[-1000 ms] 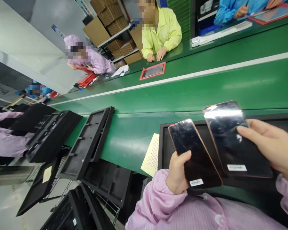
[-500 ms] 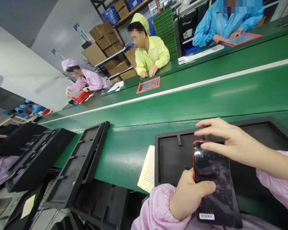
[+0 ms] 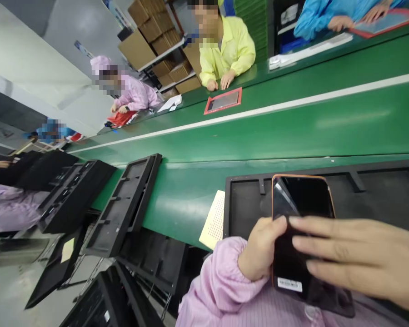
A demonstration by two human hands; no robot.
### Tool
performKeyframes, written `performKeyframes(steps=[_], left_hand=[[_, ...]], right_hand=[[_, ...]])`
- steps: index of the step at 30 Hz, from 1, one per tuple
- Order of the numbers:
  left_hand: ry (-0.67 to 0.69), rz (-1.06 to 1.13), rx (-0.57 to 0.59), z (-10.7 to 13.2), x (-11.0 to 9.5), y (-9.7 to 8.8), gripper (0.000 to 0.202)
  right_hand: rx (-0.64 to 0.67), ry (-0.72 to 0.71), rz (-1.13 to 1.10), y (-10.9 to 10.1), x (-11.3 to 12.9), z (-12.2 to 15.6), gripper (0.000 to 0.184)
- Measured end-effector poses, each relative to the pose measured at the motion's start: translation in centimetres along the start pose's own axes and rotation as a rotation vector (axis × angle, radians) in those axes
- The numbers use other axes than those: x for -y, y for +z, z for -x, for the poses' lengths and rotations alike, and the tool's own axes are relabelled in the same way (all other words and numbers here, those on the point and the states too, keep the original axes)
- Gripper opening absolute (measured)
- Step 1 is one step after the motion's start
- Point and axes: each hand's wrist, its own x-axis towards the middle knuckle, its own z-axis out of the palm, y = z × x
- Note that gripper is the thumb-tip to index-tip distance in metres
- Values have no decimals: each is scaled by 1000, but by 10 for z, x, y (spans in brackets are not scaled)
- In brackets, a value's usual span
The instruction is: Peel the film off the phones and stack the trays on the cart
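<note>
My left hand [image 3: 261, 250] grips a black phone [image 3: 301, 204] with an orange rim by its left edge, screen up. A white barcode sticker sits at the phone's near end. My right hand [image 3: 354, 259] lies flat across the lower half of the screen, fingers stretched out and pointing left. Whether a second phone is stacked underneath cannot be told. Both hands hover over a black moulded tray [image 3: 245, 204] that rests on the near green ledge. Pink sleeves cover my arms.
A perforated cream sheet [image 3: 214, 222] pokes out from under the tray's left side. Black trays [image 3: 122, 209] are stacked on racks to the left. A green conveyor belt [image 3: 293, 127] runs across. Beyond it sit people in yellow, pink and blue coats, with a red-framed panel [image 3: 223, 101].
A second ago each hand held its own phone. Now only one phone shows in my left hand, and my right hand has moved from its top edge down across the screen.
</note>
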Motion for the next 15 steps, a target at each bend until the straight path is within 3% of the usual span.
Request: performKeyframes(steps=[3, 6, 10, 15], left_hand=[[-24, 89, -14, -8, 0, 3, 41], [16, 139, -8, -14, 2, 4, 27], [10, 187, -2, -16, 1, 4, 18], [-18, 186, -44, -15, -1, 5, 15]], right_hand=[[1, -131, 180, -2, -25, -15, 30], [-101, 13, 255, 7, -42, -17, 24], [-178, 258, 237, 25, -45, -15, 34], [-221, 377, 138, 35, -43, -15, 38]])
